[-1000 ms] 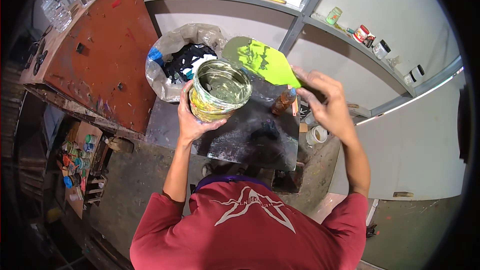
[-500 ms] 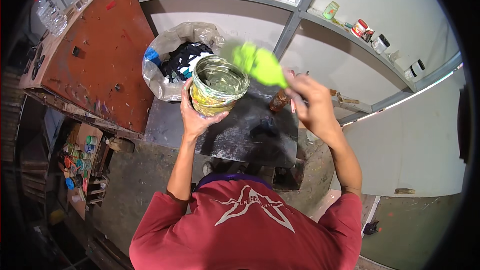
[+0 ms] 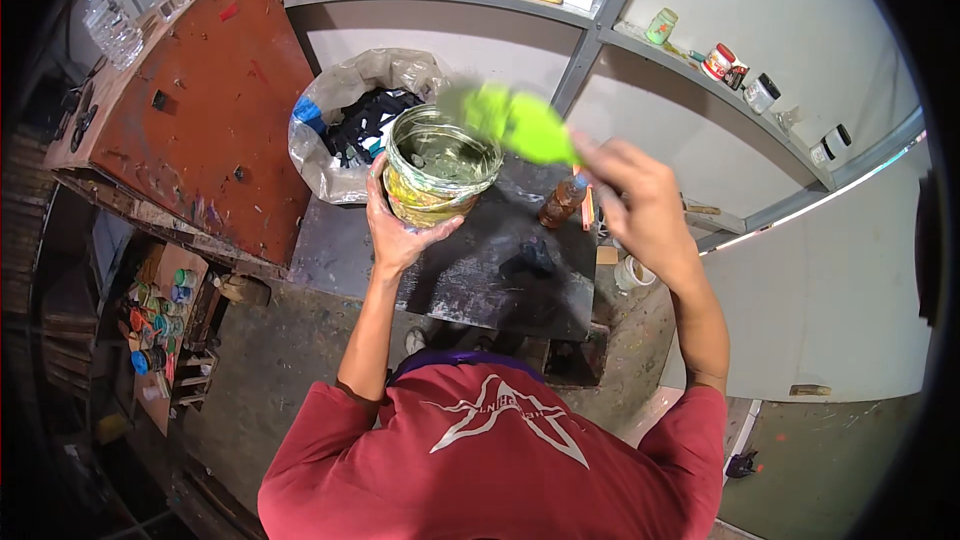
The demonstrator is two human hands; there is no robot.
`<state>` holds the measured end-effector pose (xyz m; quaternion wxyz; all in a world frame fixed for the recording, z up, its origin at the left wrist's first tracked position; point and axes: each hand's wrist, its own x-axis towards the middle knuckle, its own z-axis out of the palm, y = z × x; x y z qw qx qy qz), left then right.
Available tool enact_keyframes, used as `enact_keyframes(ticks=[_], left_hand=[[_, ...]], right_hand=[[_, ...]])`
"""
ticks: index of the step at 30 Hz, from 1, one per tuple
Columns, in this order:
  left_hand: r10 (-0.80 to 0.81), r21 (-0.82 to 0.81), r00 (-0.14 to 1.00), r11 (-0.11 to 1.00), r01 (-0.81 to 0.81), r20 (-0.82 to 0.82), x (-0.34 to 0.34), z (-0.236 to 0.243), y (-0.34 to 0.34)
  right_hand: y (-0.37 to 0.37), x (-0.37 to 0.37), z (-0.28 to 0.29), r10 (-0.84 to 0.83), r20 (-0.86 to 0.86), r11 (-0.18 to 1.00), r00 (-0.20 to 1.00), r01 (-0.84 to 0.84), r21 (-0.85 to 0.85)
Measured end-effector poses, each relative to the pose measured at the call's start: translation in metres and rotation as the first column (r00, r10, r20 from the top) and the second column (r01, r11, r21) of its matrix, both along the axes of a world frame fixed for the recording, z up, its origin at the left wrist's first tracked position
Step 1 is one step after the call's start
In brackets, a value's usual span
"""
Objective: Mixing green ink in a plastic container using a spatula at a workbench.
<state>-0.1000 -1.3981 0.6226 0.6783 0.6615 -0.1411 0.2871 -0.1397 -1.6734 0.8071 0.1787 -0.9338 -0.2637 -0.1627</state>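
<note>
Mid-frame, the left hand (image 3: 396,238) grips a tub (image 3: 430,196). The right hand (image 3: 642,205) pinches a green blade (image 3: 536,130), maybe a scraper; its tip blurs.

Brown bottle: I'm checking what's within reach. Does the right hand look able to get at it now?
Probably yes: the right hand is close to the bottle, with nothing visible between them, but it holds the green scraper and would likely need to release it.

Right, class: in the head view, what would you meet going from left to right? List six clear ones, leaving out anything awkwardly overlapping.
Red-capped bottle → bag → tub → brown bottle → right hand → red-lidded jar
</note>
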Motion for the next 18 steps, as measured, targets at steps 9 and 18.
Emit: enact_keyframes(ticks=[9,18], left_hand=[[0.062,0.043,0.998,0.997,-0.062,0.009,-0.001,-0.003,-0.008],[0.177,0.119,0.984,0.977,-0.179,0.026,0.005,0.002,-0.007]], right_hand=[[0.000,0.008,0.004,0.037,-0.113,0.994,0.993,-0.048,-0.098],[0.001,0.005,0.021,0.085,-0.028,0.985,0.996,-0.088,-0.148]])
